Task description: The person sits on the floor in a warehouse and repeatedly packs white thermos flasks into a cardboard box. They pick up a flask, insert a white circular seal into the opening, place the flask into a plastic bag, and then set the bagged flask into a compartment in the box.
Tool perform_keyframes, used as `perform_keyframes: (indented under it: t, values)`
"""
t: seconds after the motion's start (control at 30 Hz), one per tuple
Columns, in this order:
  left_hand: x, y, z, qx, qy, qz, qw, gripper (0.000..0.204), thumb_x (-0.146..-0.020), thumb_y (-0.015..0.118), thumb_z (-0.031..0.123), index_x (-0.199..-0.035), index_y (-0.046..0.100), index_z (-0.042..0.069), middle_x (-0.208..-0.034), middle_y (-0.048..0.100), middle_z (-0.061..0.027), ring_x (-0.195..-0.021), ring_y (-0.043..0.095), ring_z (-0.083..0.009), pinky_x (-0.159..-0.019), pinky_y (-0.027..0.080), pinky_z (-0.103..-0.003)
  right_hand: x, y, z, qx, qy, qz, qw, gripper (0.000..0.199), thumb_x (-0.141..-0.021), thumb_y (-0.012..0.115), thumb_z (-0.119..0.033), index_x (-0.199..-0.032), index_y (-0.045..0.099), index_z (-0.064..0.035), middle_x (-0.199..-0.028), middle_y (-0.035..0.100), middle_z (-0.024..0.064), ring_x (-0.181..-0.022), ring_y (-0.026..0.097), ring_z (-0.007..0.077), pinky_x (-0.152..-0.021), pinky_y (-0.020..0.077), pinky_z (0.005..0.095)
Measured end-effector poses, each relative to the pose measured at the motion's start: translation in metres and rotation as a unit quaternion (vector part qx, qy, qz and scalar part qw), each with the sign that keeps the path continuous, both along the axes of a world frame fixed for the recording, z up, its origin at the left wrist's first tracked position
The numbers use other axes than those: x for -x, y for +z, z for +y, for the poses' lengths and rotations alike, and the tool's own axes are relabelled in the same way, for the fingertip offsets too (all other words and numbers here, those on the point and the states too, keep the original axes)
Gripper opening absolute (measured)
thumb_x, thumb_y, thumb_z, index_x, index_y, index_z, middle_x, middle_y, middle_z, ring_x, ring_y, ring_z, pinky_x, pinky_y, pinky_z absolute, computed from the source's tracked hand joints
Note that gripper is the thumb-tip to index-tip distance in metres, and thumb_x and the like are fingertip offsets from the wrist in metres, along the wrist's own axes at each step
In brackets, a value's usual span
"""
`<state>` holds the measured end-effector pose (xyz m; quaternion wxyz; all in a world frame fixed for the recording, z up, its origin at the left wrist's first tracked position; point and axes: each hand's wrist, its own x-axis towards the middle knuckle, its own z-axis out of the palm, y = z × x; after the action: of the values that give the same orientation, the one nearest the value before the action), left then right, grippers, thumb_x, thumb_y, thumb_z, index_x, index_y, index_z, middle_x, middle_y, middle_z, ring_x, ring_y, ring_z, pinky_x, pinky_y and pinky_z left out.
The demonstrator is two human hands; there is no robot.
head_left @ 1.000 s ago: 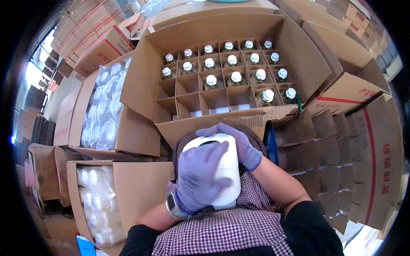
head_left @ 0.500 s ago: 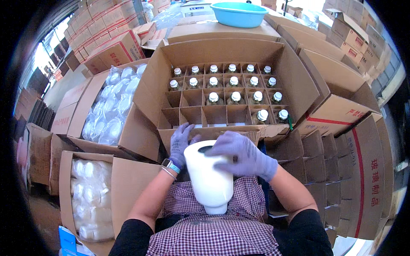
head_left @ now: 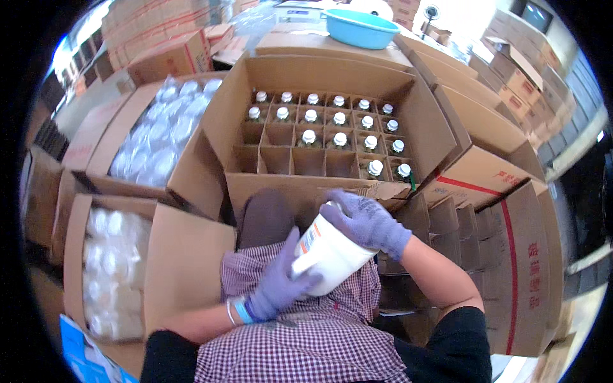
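Observation:
A white bottle [head_left: 340, 256] with an orange-marked label is tilted above my lap, over a checked apron [head_left: 300, 348]. My left hand [head_left: 280, 284], in a purple-grey glove, holds its side with the fingers spread along it. My right hand [head_left: 370, 222], gloved alike, is closed around its upper end, where a bit of white shows past the fingertips. Just beyond stands an open carton [head_left: 332, 70] with cardboard dividers. Clear bottles with white caps [head_left: 309, 137] fill its back rows and front right; several cells at the front left hold none.
On the left are two open boxes, one with bagged clear items [head_left: 163, 131], one with wrapped whitish items [head_left: 113, 274]. Cardboard dividers [head_left: 447, 220] and an open carton [head_left: 533, 255] stand at right. A blue basin [head_left: 361, 29] sits behind the carton.
The white bottle has turned from base-up to tilted and moved slightly right. My left hand has come down from the carton's edge onto it; my right hand now grips its upper end.

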<state>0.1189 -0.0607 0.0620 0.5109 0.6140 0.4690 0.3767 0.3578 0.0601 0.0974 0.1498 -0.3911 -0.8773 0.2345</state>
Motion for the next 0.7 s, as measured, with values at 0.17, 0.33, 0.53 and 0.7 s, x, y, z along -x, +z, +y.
perform_keyframes:
  t: [0.17, 0.33, 0.53, 0.7]
  values:
    - [0.062, 0.012, 0.063, 0.177, -0.242, -0.125, 0.946, 0.078, -0.081, 0.082, 0.024, -0.148, 0.048, 0.002, -0.129, 0.067, -0.0117, -0.115, 0.064, -0.0189, -0.103, 0.049, -0.033, 0.036, 0.089, -0.049, -0.067, 0.284, -0.025, 0.956, 0.096, -0.067, 0.08, -0.057, -0.149, 0.045, -0.0203, -0.159, 0.033, 0.0197, -0.144, 0.03, 0.0501, -0.112, 0.0242, 0.0698]
    - [-0.015, -0.012, -0.013, -0.131, 0.021, 0.117, 0.984, 0.086, -0.082, 0.078, 0.034, -0.152, 0.04, 0.003, -0.132, 0.061, -0.0265, -0.121, 0.062, -0.0393, -0.103, 0.05, -0.041, 0.007, 0.0, -0.02, 0.424, -0.14, 0.23, 0.865, 0.064, -0.082, 0.071, -0.037, -0.135, 0.055, -0.0046, -0.126, 0.061, 0.0152, -0.125, 0.054, 0.0342, -0.11, 0.0405, 0.0412]
    - [0.064, 0.01, 0.052, 0.136, -0.225, -0.167, 0.95, 0.088, -0.08, 0.084, 0.022, -0.154, 0.039, 0.002, -0.137, 0.062, -0.0097, -0.125, 0.056, -0.0162, -0.11, 0.043, -0.035, 0.029, 0.075, -0.056, -0.073, 0.196, 0.057, 0.976, 0.089, -0.072, 0.078, -0.05, -0.147, 0.048, -0.0129, -0.149, 0.042, 0.0241, -0.14, 0.038, 0.0471, -0.115, 0.0285, 0.0593]
    - [0.043, -0.007, 0.024, 0.108, -0.086, -0.101, 0.985, 0.08, -0.079, 0.083, 0.017, -0.148, 0.047, -0.001, -0.137, 0.061, -0.0122, -0.122, 0.059, -0.0191, -0.108, 0.046, -0.035, 0.024, 0.037, -0.041, 0.026, 0.148, 0.106, 0.983, 0.092, -0.069, 0.078, -0.047, -0.147, 0.046, -0.0068, -0.149, 0.044, 0.0234, -0.142, 0.037, 0.0443, -0.119, 0.0277, 0.0524]
